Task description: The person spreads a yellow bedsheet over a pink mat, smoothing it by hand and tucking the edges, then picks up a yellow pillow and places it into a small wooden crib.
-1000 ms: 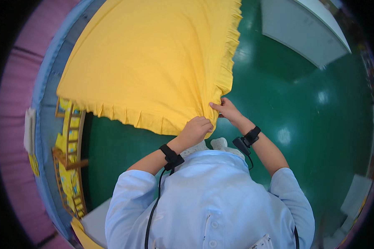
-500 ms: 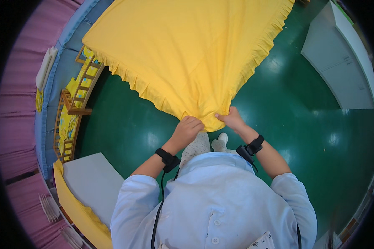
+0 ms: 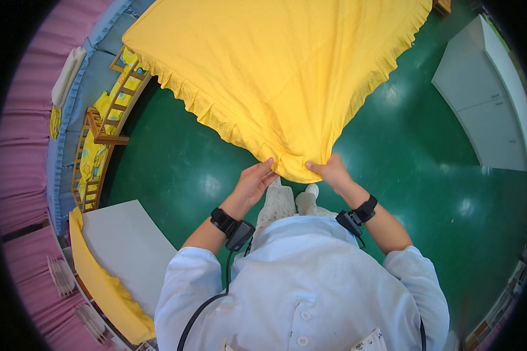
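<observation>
A large yellow cloth with a ruffled border spreads out ahead of me, its near end gathered to a narrow bunch in front of my legs. On the left side of that bunch, my left hand pinches the ruffled edge between thumb and fingers. My right hand grips the bunch's right side, thumb on top and the other fingers underneath, partly hidden. Between the two hands a short stretch of the hem hangs in a curve. The far end of the cloth runs out of view at the top.
Wooden bed frames with yellow patterned bedding stand at the left. A grey-white panel with another yellow cloth is at lower left. The white cabinet stands at right on the green floor. Pink curtains line the far left.
My left hand has turned and opened its grip somewhat, now pinching the edge with the thumb up. The right hand keeps its hold. The view has shifted slightly.
</observation>
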The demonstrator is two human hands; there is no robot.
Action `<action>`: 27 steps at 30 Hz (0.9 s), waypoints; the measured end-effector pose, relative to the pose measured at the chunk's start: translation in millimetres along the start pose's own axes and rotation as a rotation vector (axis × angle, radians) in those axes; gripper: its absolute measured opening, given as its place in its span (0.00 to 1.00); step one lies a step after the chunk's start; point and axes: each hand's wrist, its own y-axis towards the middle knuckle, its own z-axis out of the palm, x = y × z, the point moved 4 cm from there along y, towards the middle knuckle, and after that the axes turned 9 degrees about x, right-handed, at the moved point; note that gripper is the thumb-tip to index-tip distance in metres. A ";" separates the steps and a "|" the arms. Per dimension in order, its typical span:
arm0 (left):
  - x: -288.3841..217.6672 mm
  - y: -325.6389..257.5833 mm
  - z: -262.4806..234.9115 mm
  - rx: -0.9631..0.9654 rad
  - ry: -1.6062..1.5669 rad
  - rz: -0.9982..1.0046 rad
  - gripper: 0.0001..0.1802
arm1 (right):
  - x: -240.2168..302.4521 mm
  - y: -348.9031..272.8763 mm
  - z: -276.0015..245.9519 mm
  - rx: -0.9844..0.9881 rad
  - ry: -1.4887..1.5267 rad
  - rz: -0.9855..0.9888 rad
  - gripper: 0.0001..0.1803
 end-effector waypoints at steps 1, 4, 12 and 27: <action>-3.4 0.2 5.4 0.005 -0.002 0.005 0.17 | 4.0 -4.0 3.2 0.012 -0.017 -0.012 0.17; -10.8 6.5 12.4 0.015 0.127 0.070 0.15 | 9.5 -7.3 8.2 0.053 0.000 -0.011 0.17; 34.3 36.3 -10.4 -0.086 0.025 0.146 0.14 | 9.9 -23.0 41.0 0.100 -0.002 -0.117 0.16; 12.0 29.5 1.6 -0.011 -0.171 0.061 0.17 | -12.4 -26.0 -8.2 -0.071 -0.212 -0.054 0.15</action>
